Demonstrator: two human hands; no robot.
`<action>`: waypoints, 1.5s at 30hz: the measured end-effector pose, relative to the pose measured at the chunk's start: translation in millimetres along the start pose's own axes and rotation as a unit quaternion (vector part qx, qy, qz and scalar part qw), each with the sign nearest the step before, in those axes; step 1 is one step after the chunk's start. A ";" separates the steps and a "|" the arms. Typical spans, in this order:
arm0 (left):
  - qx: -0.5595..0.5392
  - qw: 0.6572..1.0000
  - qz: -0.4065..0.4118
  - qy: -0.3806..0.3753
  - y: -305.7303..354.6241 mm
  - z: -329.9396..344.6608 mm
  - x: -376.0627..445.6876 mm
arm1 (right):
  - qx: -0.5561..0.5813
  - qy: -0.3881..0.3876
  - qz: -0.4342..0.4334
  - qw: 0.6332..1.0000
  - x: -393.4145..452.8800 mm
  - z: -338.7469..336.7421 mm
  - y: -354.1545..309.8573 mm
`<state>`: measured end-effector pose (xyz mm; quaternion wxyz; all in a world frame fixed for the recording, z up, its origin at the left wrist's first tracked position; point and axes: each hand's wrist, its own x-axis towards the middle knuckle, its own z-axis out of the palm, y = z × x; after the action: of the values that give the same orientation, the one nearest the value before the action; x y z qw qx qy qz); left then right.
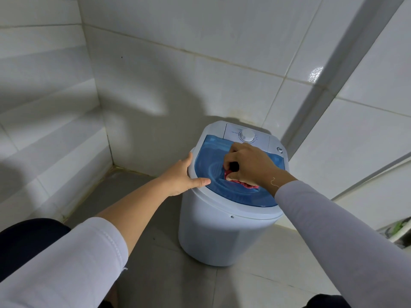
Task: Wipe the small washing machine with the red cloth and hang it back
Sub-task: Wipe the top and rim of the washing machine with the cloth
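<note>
A small white washing machine [218,232] with a clear blue lid [211,165] and a white dial [247,135] stands on the floor in a tiled corner. My right hand [249,164] lies on top of the lid, fingers curled around a bunched red cloth [242,182] that shows under the palm. My left hand [184,176] rests on the machine's left rim, fingers straight along the side and thumb lying on the lid's edge.
White tiled walls [155,74] close in behind and to the left of the machine. A grey tiled floor [160,274] spreads in front. A white frame edge [364,181] runs along the right, with something green [400,225] low at the far right.
</note>
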<state>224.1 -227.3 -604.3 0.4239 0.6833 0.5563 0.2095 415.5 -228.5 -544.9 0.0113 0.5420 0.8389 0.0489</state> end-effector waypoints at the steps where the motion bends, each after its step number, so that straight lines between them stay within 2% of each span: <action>1: -0.001 1.000 -0.002 0.000 -0.5 0.3 0.5 | 0.009 -0.016 -0.005 1.000 0.3 -1.0 0.3; 6: 0.001 1.000 0.001 0.001 0.0 0.9 1.1 | 0.067 -0.106 -0.011 0.992 0.3 -10.9 6.5; 9: 0.002 1.000 -0.004 0.002 -1.6 0.7 2.1 | 0.043 -0.162 -0.014 0.986 -0.8 -17.5 5.1; 15: 0.018 1.000 -0.022 0.001 -3.6 0.7 3.7 | -0.050 -0.223 -0.011 0.974 -7.1 -22.8 7.2; 19: 0.031 0.999 -0.024 -0.001 -1.5 0.5 3.0 | -0.081 -0.219 -0.025 0.972 -13.0 -21.7 11.1; 26: 0.048 0.999 -0.015 0.001 2.7 0.4 0.8 | -0.065 -0.207 -0.020 0.976 -20.9 -28.3 15.9; 32: 0.048 0.999 -0.004 0.004 4.2 0.4 0.2 | -0.043 -0.160 0.003 0.986 -17.8 -37.3 16.7; 39: 0.039 0.999 -0.007 -0.001 2.5 2.5 1.6 | 0.011 -0.111 -0.033 0.993 -5.9 -23.6 -6.4; 45: 0.041 0.999 0.003 -0.006 8.8 6.6 2.7 | 0.009 -0.127 -0.025 0.992 -9.1 -22.5 0.1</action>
<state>235.1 -227.3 -601.3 0.3982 0.7030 0.5598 0.1841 417.8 -238.3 -522.8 0.1142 0.5231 0.8441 -0.0284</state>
